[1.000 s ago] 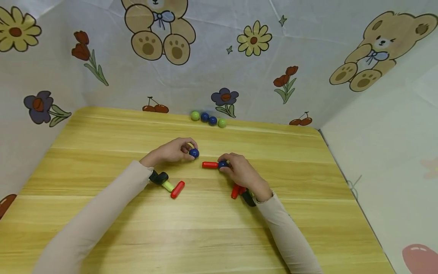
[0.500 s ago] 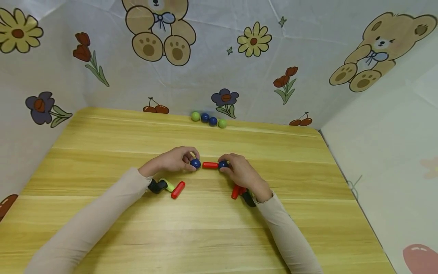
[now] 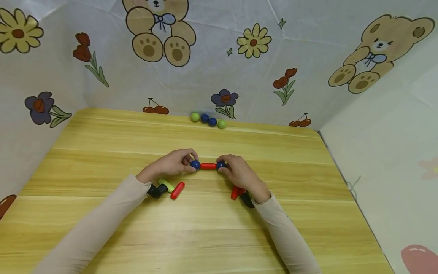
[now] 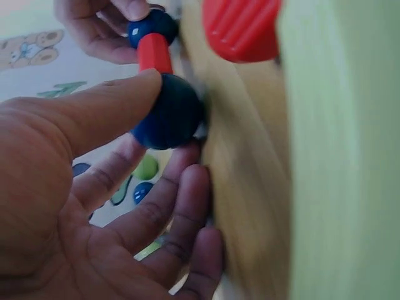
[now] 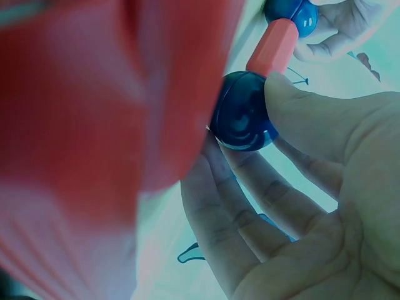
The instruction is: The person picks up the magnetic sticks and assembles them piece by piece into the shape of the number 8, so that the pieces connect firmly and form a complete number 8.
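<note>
My left hand point(image 3: 172, 163) pinches a dark blue ball point(image 3: 195, 164) between thumb and fingers. A short red rod point(image 3: 208, 166) runs from that ball to a second blue ball point(image 3: 221, 165), which my right hand point(image 3: 239, 172) pinches. Ball, rod and ball lie in one straight line over the table. In the left wrist view the thumb presses on the near blue ball point(image 4: 170, 114), right where the red rod point(image 4: 155, 54) meets it. From the right wrist, the other blue ball point(image 5: 244, 112) sits at the opposite end of the rod point(image 5: 274, 47).
By the left wrist lie a black curved piece point(image 3: 157, 190), a yellow-green rod point(image 3: 166, 185) and a loose red rod point(image 3: 177, 190). Below the right hand are red pieces point(image 3: 235, 192) and a black piece point(image 3: 246, 199). Several green and blue balls point(image 3: 212, 121) line the table's back edge.
My left hand has come toward me with its blue ball, down to the level of the red rod, and the ball now meets the rod's left end. The right hand has barely moved.
</note>
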The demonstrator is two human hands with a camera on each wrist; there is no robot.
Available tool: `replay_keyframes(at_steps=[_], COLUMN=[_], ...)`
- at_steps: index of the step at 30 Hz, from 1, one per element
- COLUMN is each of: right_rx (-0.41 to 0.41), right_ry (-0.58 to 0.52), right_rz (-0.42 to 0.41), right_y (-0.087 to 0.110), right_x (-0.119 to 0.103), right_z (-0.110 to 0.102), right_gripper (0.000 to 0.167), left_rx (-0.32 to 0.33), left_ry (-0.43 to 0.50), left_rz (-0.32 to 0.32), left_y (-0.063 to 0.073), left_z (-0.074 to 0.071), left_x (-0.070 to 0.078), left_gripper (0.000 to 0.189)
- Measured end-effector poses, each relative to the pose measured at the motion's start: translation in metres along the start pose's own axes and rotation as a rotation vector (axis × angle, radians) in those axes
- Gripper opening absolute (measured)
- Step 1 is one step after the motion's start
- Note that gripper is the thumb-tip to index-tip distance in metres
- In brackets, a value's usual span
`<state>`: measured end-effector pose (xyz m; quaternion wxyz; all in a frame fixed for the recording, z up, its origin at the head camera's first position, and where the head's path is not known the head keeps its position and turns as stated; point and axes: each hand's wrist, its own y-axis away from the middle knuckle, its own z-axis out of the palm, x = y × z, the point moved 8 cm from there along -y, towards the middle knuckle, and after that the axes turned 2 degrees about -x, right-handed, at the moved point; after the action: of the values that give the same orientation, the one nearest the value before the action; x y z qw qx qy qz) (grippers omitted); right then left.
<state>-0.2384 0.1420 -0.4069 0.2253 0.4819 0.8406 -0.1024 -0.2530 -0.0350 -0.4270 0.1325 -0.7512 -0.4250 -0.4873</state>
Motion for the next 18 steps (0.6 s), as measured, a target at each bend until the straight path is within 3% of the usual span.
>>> replay_keyframes(at_steps=[18], right_rx=[0.017], right_ry=[0.017], right_rz=[-0.016], right_y=[-0.0017], right_x=[-0.0008], right_z=[0.0017], right_gripper=[0.029], left_rx=[0.003], left_ry=[-0.026], left_rz=[0.135], left_y=[0.0087], left_z=[-0.0032], left_x=[-0.0037], left_gripper=[0.034])
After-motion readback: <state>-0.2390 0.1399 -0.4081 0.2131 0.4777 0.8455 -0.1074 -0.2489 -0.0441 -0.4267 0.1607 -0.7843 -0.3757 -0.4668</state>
